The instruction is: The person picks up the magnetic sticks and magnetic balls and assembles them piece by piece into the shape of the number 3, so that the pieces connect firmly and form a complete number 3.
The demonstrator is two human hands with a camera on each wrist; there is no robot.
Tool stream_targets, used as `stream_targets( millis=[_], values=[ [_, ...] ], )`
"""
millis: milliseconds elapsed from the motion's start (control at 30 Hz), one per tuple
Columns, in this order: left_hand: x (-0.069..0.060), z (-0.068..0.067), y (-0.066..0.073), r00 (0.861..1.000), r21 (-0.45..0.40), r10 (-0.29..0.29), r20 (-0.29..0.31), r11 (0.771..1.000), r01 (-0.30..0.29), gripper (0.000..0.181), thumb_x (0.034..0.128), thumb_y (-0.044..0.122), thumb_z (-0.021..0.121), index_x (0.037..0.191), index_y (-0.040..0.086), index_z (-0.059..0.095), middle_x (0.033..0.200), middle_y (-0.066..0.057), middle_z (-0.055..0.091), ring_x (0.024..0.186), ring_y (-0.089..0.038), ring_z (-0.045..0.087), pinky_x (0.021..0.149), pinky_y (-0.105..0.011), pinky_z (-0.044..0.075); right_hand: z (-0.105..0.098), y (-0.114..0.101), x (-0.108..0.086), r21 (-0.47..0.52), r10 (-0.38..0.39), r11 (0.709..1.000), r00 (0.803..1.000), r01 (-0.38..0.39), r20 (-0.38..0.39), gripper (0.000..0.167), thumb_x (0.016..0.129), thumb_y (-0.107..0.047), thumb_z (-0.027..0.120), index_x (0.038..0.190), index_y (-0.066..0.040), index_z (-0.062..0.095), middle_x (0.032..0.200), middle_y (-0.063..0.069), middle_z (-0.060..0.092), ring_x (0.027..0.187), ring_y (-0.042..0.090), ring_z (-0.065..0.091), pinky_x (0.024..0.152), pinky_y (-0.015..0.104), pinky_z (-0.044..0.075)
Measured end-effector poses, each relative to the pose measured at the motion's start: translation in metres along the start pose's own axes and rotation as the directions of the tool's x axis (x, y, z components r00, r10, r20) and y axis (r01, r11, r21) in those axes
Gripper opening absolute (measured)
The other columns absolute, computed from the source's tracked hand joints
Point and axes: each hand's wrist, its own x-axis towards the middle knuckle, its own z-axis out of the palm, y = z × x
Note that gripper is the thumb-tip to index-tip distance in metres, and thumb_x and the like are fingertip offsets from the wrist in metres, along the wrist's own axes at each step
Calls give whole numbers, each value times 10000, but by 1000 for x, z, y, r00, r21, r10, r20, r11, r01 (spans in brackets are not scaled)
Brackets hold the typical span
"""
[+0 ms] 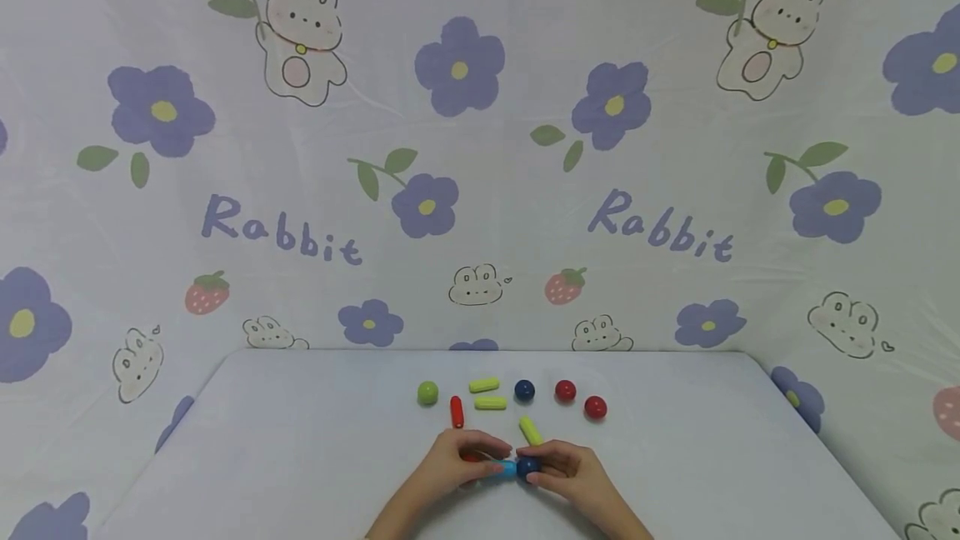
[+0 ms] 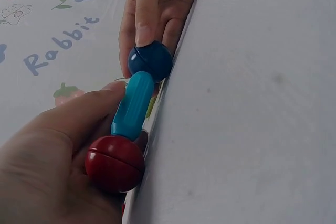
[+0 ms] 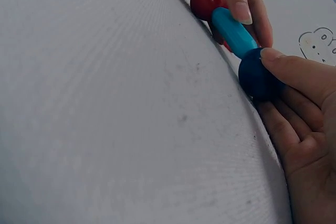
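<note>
My left hand (image 1: 447, 465) pinches a light-blue rod (image 2: 133, 106) between thumb and fingers. A glossy red ball (image 2: 115, 163) sits at the rod's near end in the left wrist view, beside the palm. At the rod's other end is a dark-blue ball (image 3: 260, 75), which the thumb and fingers of my right hand (image 1: 576, 477) grip. Ball and rod meet end to end; whether they are joined firmly I cannot tell. Just beyond the hands, a yellow-green rod (image 1: 530, 430) lies on the table, and a red rod (image 1: 457, 412) lies past the left hand.
Farther back on the white table (image 1: 300, 423) are a green ball (image 1: 427, 392), two yellow-green rods (image 1: 491, 402), another dark-blue ball (image 1: 524, 390) and two red balls (image 1: 566, 390). A patterned cloth (image 1: 495, 148) hangs behind the table and along its sides.
</note>
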Motion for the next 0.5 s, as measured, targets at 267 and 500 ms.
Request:
stream_targets(
  millis=[267,500],
  values=[
    [-1,1,-3,1000,48,21,19,999,-22,226,749,264,724,973,252,696,926,100,652,919,-95,574,850,-276,402,1,-5,-2,12,-15,1000,1000,15,7,326,790,-77,676,1097,1,600,1111,100,597,1057,216,535,853,272,415],
    [-1,1,-3,999,57,47,20,997,-48,207,755,240,718,961,247,700,918,98,652,920,-100,569,858,-284,396,2,-8,-2,24,-21,999,1000,21,11,330,790,-68,674,1099,14,593,1117,116,593,1059,224,533,852,276,416]
  ],
)
